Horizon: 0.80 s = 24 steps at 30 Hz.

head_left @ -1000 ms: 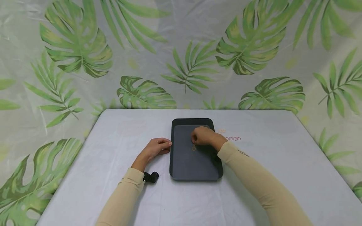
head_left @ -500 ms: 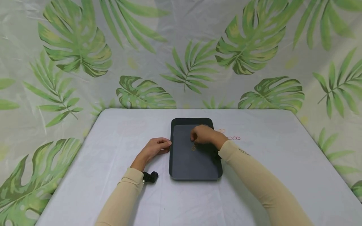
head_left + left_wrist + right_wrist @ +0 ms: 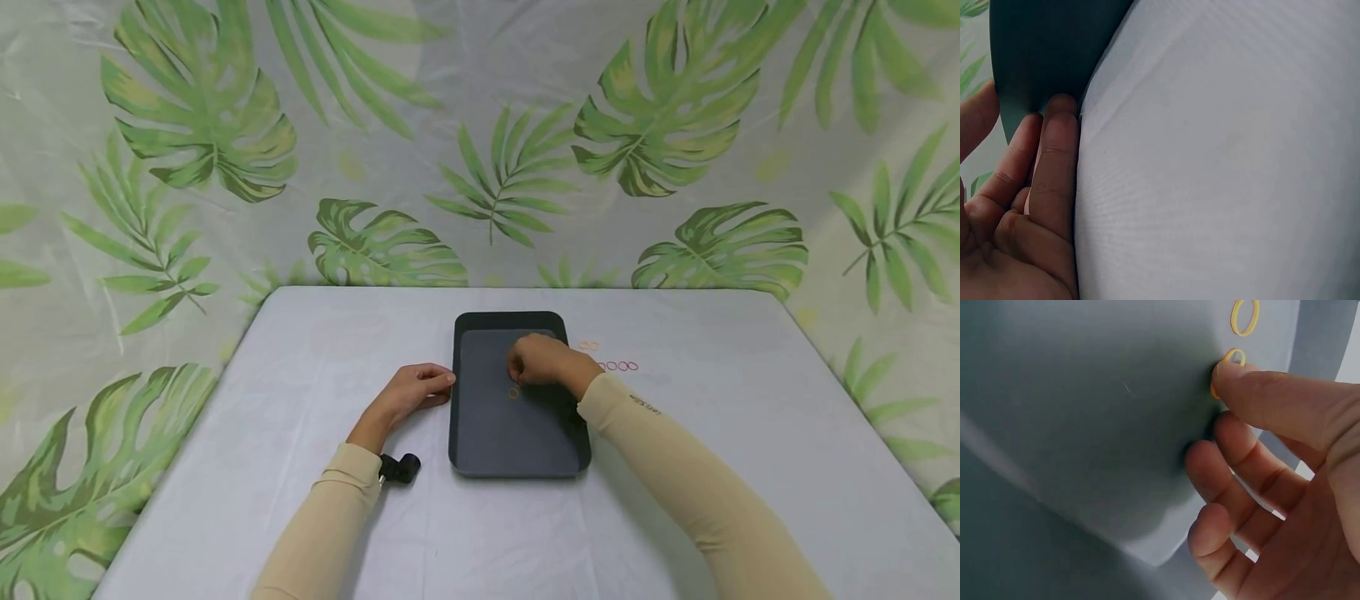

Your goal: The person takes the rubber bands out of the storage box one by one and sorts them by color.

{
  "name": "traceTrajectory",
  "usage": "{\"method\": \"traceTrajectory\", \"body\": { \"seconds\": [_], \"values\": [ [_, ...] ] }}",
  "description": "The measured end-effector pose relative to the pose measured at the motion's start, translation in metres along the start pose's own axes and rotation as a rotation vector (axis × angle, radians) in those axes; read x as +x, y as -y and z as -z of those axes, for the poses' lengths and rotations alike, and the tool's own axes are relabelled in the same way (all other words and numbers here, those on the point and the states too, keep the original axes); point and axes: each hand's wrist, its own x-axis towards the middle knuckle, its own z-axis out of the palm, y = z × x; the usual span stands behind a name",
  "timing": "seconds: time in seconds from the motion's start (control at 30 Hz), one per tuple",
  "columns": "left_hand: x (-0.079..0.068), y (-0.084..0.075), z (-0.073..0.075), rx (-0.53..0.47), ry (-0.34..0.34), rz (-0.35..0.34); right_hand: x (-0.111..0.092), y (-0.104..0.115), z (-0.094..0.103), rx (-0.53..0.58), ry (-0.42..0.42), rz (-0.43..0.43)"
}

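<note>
A dark grey rectangular tray (image 3: 517, 446) lies on the white table. Over its floor is my right hand (image 3: 538, 360), thumb and index finger pinching a small yellow-orange rubber band (image 3: 1235, 350) low against the tray floor. The hand's other fingers are loosely bent. Just beside the pinched band lies a yellow rubber band (image 3: 1247, 333) on the tray floor. My left hand (image 3: 412, 389) rests at the tray's left side. Its nearly straight fingers (image 3: 1055, 169) touch the outer wall, with the thumb near the rim.
Right of the tray, several red rubber bands (image 3: 628, 362) lie in a row on the tablecloth, partly behind the right wrist. Two orange bands (image 3: 588, 342) lie just beyond them. A black wrist camera (image 3: 401, 468) sits by the left sleeve. A leaf-patterned cloth (image 3: 495, 187) hangs behind.
</note>
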Motion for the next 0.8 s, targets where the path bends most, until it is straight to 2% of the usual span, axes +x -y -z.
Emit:
{"method": "traceTrajectory", "body": {
  "seconds": [0.17, 0.3, 0.63, 0.8],
  "values": [
    [0.000, 0.000, 0.000, 0.001, -0.003, 0.007, 0.001, -0.002, -0.001, 0.025, 0.020, 0.020],
    [-0.001, 0.001, 0.000, 0.016, 0.001, 0.015, -0.001, -0.001, 0.006, 0.124, 0.031, 0.022],
    [-0.001, -0.001, 0.000, 0.008, 0.005, 0.015, -0.023, -0.006, 0.039, 0.408, -0.100, 0.044],
    [0.000, 0.000, 0.001, 0.004, 0.006, 0.006, -0.040, -0.018, 0.051, 0.474, -0.163, 0.018]
  ]
}}
